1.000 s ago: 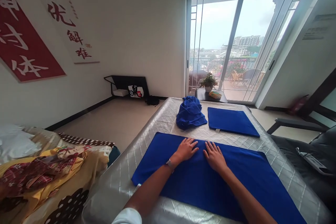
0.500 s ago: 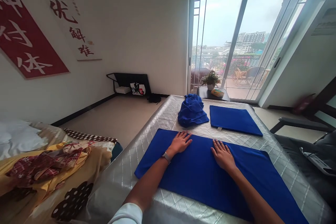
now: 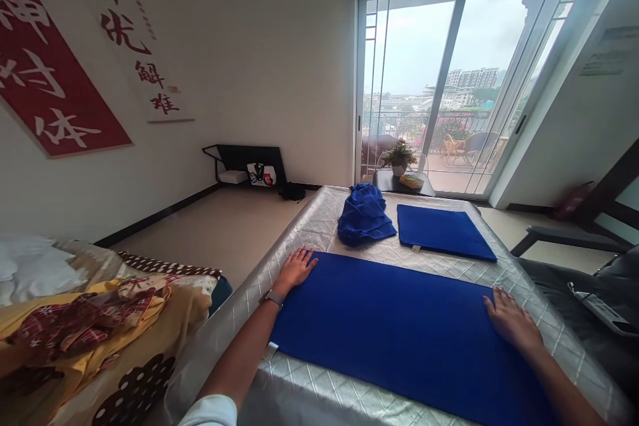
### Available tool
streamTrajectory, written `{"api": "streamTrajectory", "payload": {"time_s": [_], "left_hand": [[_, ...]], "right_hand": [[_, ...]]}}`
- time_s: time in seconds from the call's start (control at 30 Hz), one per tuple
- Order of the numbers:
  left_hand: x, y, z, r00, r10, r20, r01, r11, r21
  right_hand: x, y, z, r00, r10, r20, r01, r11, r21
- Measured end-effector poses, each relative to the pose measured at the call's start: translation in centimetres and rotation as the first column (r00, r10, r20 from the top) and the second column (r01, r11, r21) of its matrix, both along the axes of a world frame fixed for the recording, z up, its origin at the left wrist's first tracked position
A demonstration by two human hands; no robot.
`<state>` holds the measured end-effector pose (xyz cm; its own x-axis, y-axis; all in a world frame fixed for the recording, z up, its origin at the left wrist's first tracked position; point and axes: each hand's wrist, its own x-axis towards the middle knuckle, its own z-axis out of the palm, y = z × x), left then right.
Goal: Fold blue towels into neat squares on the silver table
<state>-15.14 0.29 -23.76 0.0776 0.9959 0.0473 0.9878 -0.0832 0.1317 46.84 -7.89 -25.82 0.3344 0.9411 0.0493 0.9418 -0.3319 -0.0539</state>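
A blue cloth (image 3: 389, 326) lies flat, folded into a long rectangle, on a silver quilted surface (image 3: 294, 383). My left hand (image 3: 296, 267) rests with fingers extended on its far left corner. At the far right corner, my right hand (image 3: 513, 319) lies with its fingers stretched out, partly over the cloth's edge. Neither hand grips anything. A small white tag (image 3: 270, 350) sticks out at the cloth's near left edge. Beyond it are a crumpled blue cloth (image 3: 364, 216) and a smaller, neatly folded blue cloth (image 3: 444, 231).
On the left, clothes (image 3: 84, 323) are heaped on a patterned cover. A black chair (image 3: 574, 293) with a white power strip (image 3: 602, 309) stands at the right. Past the far edge, a small table (image 3: 382, 181) holds a potted plant (image 3: 399, 156) before a glass sliding door (image 3: 404, 60).
My hands have slid apart across the blue cloth, the left to its left corner and the right to its right corner. The cloth's edges look straighter, and a tag shows now.
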Motion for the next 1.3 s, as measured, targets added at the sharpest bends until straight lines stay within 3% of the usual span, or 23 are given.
{"api": "streamTrajectory", "payload": {"time_s": [0.1, 0.2, 0.27, 0.33, 0.4, 0.47, 0.53, 0.67, 0.77, 0.83, 0.9, 1.0, 1.1, 1.2, 1.3], "left_hand": [[3.2, 0.0, 0.8, 1.000, -0.016, 0.002, 0.016, 0.998, 0.056], [10.0, -0.9, 0.9, 0.977, -0.212, 0.018, 0.207, 0.965, 0.162], [15.5, -1.8, 0.5, 0.910, -0.413, 0.017, 0.401, 0.893, 0.205], [20.1, -2.6, -0.3, 0.861, -0.508, 0.036, 0.486, 0.840, 0.243], [22.7, -3.1, -1.0, 0.850, -0.523, 0.062, 0.497, 0.836, 0.232], [22.7, -3.2, -1.4, 0.866, -0.494, 0.080, 0.473, 0.860, 0.194], [20.4, -2.9, -1.4, 0.892, -0.443, 0.088, 0.428, 0.891, 0.150], [11.6, -2.1, -0.7, 0.971, -0.225, 0.079, 0.220, 0.973, 0.072], [5.2, -1.9, -0.6, 0.999, -0.025, 0.045, 0.024, 0.999, 0.027], [2.5, -1.9, -0.7, 0.998, 0.052, 0.028, -0.052, 0.999, 0.013], [1.2, -1.9, -0.7, 0.997, 0.078, 0.022, -0.078, 0.997, 0.000], [1.2, -1.6, -0.1, 0.996, 0.088, 0.019, -0.088, 0.996, -0.010], [3.0, -1.2, 0.9, 0.994, 0.105, 0.020, -0.106, 0.994, 0.032], [7.6, -1.3, 1.4, 0.999, 0.018, 0.042, -0.021, 0.995, 0.095], [14.9, -2.2, 1.2, 0.967, -0.245, 0.069, 0.233, 0.962, 0.140]], "right_hand": [[-4.1, 0.1, 1.6, 0.996, -0.011, 0.083, 0.009, 1.000, 0.018], [-11.3, 0.4, 2.8, 0.966, 0.217, 0.141, -0.224, 0.974, 0.038], [-17.0, 0.6, 3.1, 0.929, 0.363, 0.079, -0.366, 0.930, 0.025], [-21.8, 1.0, 3.0, 0.878, 0.479, 0.006, -0.479, 0.878, -0.005], [-24.8, 1.4, 2.7, 0.862, 0.506, -0.031, -0.507, 0.861, -0.033], [-25.2, 1.7, 2.3, 0.872, 0.488, -0.037, -0.489, 0.871, -0.046], [-23.3, 1.8, 1.8, 0.887, 0.460, -0.030, -0.461, 0.886, -0.044], [-14.1, 0.9, 0.7, 0.933, 0.358, 0.028, -0.357, 0.933, -0.045], [-6.1, -0.2, -0.4, 0.977, 0.204, 0.068, -0.202, 0.979, -0.029], [-2.2, -0.7, -0.9, 0.991, 0.125, 0.053, -0.124, 0.992, -0.015], [-0.1, -1.1, -1.0, 0.996, 0.082, 0.024, -0.082, 0.997, -0.012], [0.3, -1.2, -0.2, 0.998, 0.059, -0.012, -0.059, 0.998, -0.019], [-1.6, -1.1, 1.2, 1.000, 0.002, 0.023, -0.002, 1.000, -0.028], [-6.6, -1.1, 2.5, 0.990, 0.071, 0.125, -0.075, 0.997, 0.029], [-14.4, -0.6, 3.1, 0.950, 0.300, 0.084, -0.304, 0.952, 0.036]]}}
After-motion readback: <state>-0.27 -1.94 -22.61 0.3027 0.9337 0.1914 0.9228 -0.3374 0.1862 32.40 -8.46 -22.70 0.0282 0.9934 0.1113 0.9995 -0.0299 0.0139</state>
